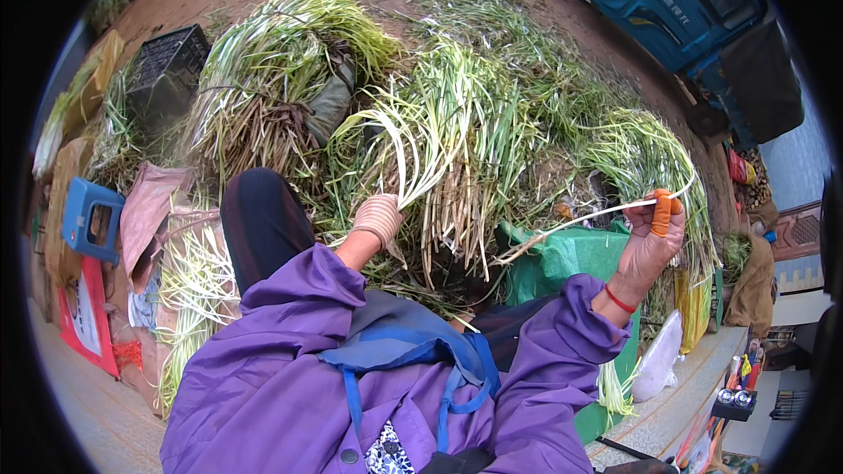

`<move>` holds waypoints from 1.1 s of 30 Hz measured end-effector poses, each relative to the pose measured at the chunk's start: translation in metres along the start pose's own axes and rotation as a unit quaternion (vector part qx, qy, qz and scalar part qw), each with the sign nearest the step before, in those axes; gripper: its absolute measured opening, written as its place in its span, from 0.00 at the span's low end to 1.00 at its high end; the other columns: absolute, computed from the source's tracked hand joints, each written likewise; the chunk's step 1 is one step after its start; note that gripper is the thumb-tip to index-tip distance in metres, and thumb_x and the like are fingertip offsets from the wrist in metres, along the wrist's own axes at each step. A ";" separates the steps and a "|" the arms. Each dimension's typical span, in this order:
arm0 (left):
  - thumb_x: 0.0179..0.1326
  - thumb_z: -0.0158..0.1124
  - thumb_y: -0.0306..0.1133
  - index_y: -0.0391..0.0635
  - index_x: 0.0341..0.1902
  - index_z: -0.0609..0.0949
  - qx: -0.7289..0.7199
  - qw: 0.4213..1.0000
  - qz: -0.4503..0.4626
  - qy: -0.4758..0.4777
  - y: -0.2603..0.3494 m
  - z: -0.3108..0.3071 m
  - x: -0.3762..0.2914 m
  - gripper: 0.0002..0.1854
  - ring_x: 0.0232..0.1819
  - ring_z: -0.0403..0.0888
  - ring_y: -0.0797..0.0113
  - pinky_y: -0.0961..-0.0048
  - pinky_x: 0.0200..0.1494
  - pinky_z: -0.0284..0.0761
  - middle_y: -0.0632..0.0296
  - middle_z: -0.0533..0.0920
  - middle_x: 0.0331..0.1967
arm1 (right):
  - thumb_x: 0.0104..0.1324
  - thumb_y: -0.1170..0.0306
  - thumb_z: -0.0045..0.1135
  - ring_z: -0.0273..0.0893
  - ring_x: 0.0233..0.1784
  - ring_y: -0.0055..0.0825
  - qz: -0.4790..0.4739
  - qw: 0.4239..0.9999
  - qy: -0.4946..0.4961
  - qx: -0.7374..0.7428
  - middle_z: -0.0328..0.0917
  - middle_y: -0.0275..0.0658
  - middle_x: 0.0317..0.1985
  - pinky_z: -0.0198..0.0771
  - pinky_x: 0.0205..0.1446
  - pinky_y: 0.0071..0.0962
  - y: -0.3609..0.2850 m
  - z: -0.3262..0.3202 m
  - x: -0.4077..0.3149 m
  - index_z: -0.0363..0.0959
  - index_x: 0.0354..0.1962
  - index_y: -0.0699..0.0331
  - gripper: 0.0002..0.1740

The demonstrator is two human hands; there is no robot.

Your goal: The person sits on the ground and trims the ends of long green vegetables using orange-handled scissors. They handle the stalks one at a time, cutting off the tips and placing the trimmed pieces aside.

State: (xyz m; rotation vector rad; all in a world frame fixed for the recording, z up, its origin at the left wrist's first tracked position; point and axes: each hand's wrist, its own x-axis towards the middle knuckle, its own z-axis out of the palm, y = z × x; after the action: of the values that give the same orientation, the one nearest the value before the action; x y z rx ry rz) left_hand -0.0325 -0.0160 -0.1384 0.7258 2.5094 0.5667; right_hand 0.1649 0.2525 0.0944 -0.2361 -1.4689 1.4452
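My left hand [379, 218], its fingers in a striped pale covering, is closed around a small bunch of pale yellow-green leafy stalks [421, 174], whose leaves fan upward. At the right, my right hand [654, 220], with orange covers on its fingers, pinches one long stalk [593, 214]. That stalk runs from a brown lower end at the left, past my fingertips, into a curved leaf. A large heap of untrimmed stalks [461, 210] lies between and behind my hands. Trimmed-looking pale stalks [197, 289] are laid out at the left.
A green sack-like covering [573, 253] stands below my right hand. Another big bundle [250, 118] lies at the upper left, near a black plastic crate [171, 56]. A blue plastic stool [82, 217] is at the far left. A blue three-wheeled vehicle [665, 6] stands at the upper right.
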 end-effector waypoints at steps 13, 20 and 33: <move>0.57 0.66 0.35 0.42 0.54 0.77 -0.692 0.708 0.111 -0.087 0.045 -0.080 -0.057 0.21 0.18 0.67 0.85 0.88 0.20 0.61 0.56 0.83 0.43 | 0.65 0.70 0.59 0.79 0.24 0.19 0.253 0.944 -0.204 -0.058 0.78 0.34 0.29 0.78 0.27 0.18 0.076 0.119 -0.049 0.72 0.36 0.64 0.07; 0.57 0.65 0.34 0.43 0.43 0.79 -0.633 0.768 0.056 -0.079 0.047 -0.070 -0.058 0.12 0.17 0.68 0.84 0.85 0.17 0.59 0.65 0.83 0.28 | 0.69 0.65 0.52 0.77 0.24 0.16 0.292 0.905 -0.299 -0.081 0.79 0.37 0.34 0.74 0.24 0.13 0.095 0.150 -0.049 0.73 0.45 0.65 0.13; 0.64 0.61 0.39 0.42 0.42 0.79 -0.712 0.694 0.098 -0.036 0.037 -0.081 -0.046 0.12 0.15 0.70 0.83 0.88 0.15 0.58 0.66 0.81 0.25 | 0.73 0.59 0.46 0.68 0.25 0.08 0.360 0.829 -0.428 -0.008 0.74 0.25 0.30 0.64 0.23 0.11 0.109 0.113 -0.145 0.74 0.38 0.62 0.15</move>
State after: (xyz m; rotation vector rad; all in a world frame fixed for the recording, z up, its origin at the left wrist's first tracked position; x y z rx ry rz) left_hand -0.0270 -0.0343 -0.0408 0.2955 1.1674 2.0781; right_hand 0.0951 0.1038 -0.0423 -0.1569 -2.2555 2.3385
